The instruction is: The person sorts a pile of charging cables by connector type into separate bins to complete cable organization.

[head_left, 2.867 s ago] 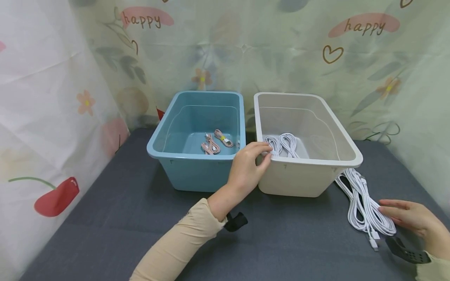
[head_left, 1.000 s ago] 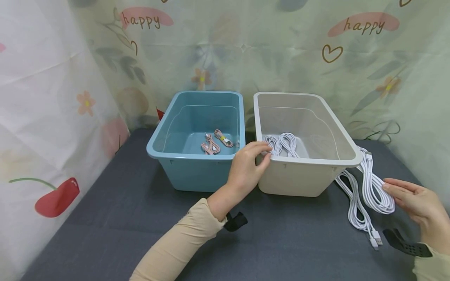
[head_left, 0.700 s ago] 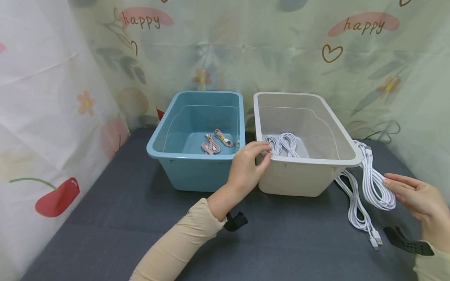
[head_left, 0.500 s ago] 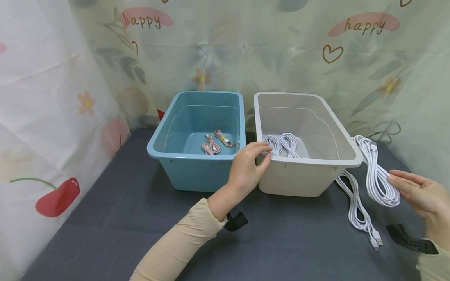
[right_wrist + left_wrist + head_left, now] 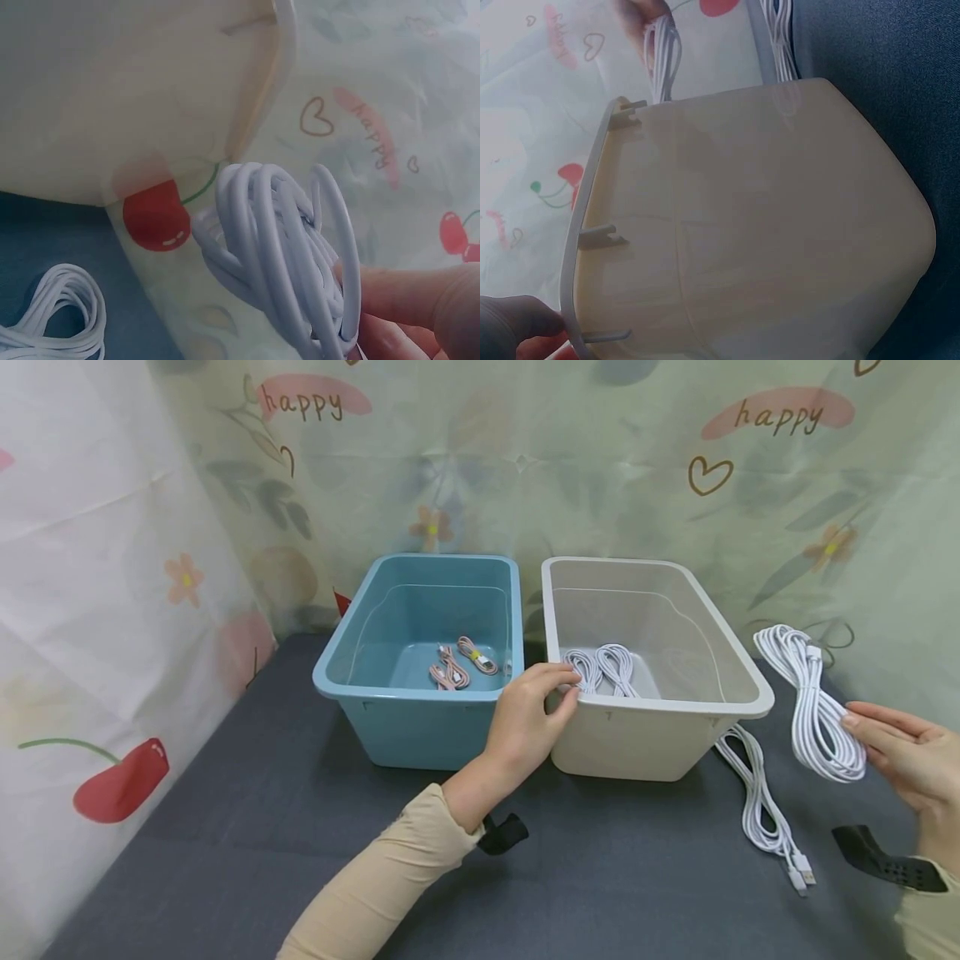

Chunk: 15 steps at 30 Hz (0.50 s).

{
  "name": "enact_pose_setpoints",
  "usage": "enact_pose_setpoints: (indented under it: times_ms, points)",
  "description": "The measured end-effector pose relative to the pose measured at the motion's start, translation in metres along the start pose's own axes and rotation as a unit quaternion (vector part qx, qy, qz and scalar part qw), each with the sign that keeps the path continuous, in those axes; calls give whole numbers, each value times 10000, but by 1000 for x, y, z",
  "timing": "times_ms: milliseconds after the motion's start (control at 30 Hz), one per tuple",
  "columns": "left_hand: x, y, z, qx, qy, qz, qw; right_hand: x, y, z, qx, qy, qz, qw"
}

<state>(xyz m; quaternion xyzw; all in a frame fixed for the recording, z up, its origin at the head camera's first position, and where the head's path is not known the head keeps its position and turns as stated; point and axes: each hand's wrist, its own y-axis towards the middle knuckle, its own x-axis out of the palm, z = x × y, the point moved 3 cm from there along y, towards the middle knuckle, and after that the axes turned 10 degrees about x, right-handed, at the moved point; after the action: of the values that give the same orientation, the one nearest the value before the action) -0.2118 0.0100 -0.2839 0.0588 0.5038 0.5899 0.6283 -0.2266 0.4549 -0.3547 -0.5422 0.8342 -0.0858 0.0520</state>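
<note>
My right hand (image 5: 911,756) pinches a coiled white cable (image 5: 813,710) at its side, holding it up off the table to the right of the cream bin (image 5: 652,739). In the right wrist view the coil (image 5: 277,255) hangs beside the thumb and fingers. My left hand (image 5: 532,706) grips the front left rim of that bin between thumb and fingers. Two white coiled cables (image 5: 617,668) lie inside it. A further white cable (image 5: 765,810) rests on the table by the bin's right side, partly hidden behind it, its USB plug toward me.
To the left stands a blue bin (image 5: 420,731) with two pinkish cables (image 5: 450,670) in it, one banded in yellow. Dark grey cloth covers the table (image 5: 247,860). Patterned curtains (image 5: 480,460) close off the back and sides.
The right hand has lifted the coiled cable off the other one, up and to the right. My left hand has stayed on the rim, and both bins have kept their places.
</note>
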Motion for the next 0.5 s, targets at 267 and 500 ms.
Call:
enact_pose_setpoints:
  times_ms: [267,500]
  points:
    - [0,-1,0,85,63,66,9999,-19,32,-3,-486,-37,-351,9982]
    - [0,-2,-1,123,68,98,9999,-9,26,-18,-807,204,-343,9959]
